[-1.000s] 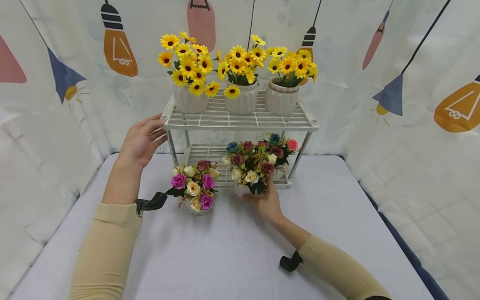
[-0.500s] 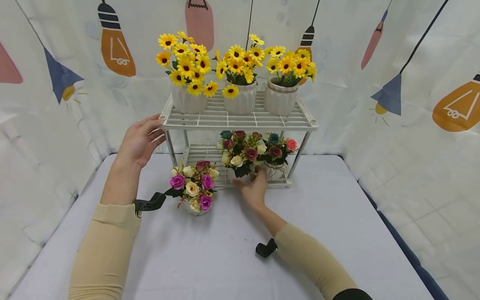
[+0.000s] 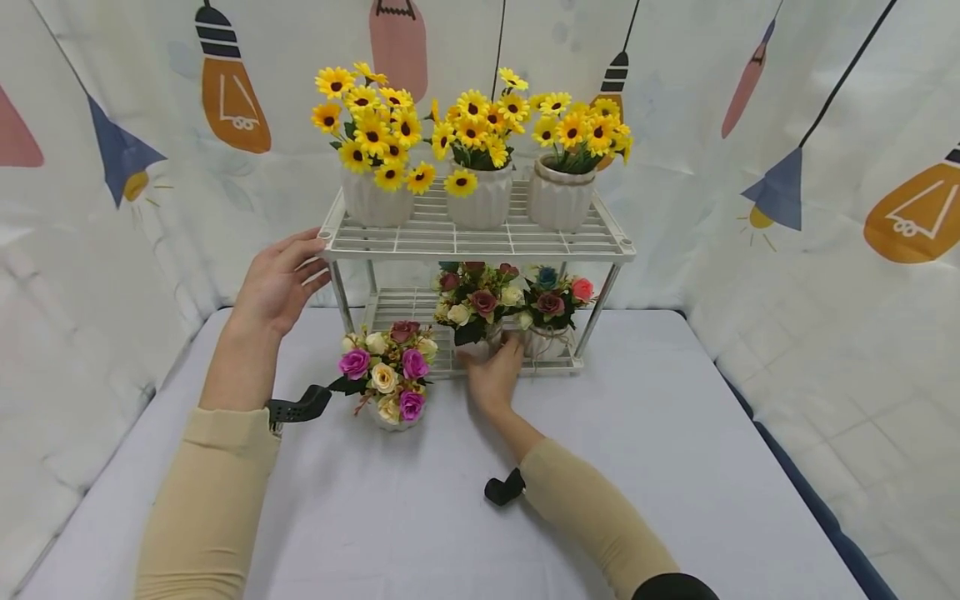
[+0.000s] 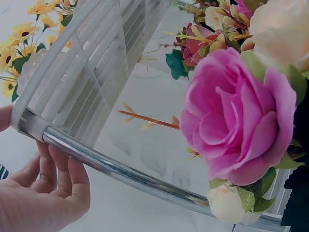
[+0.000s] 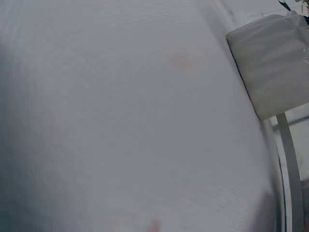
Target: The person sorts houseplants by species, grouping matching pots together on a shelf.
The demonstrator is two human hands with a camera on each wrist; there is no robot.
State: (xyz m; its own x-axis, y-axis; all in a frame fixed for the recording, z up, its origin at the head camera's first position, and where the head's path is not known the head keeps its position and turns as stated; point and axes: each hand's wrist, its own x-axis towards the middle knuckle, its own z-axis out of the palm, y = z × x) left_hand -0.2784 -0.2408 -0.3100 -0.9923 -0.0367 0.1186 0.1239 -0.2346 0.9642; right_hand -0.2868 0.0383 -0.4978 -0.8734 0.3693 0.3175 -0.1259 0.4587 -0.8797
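A white two-tier wire rack (image 3: 480, 250) stands at the back of the table. My left hand (image 3: 281, 283) holds its upper left front corner; in the left wrist view the fingers (image 4: 58, 174) curl below that corner and the thumb lies against it. On the lower tier, my right hand (image 3: 493, 377) grips the white pot of a bouquet of burgundy and cream artificial roses (image 3: 480, 304). The hand partly hides this pot. Right beside it stands another rose pot (image 3: 546, 342) with twine around it. A pot of purple and cream roses (image 3: 385, 377) is on the table, in front of the rack's left side.
Three white pots of yellow artificial sunflowers (image 3: 377, 196) line the upper tier. A white cloth (image 3: 375, 517) covers the table, and a printed curtain (image 3: 675, 208) hangs behind. The right wrist view shows mostly cloth and a white pot (image 5: 273, 67).
My right hand has carried the burgundy and cream roses left and back, from the rack's front onto the lower tier, beside the twine-wrapped pot. My left hand has stayed on the corner.
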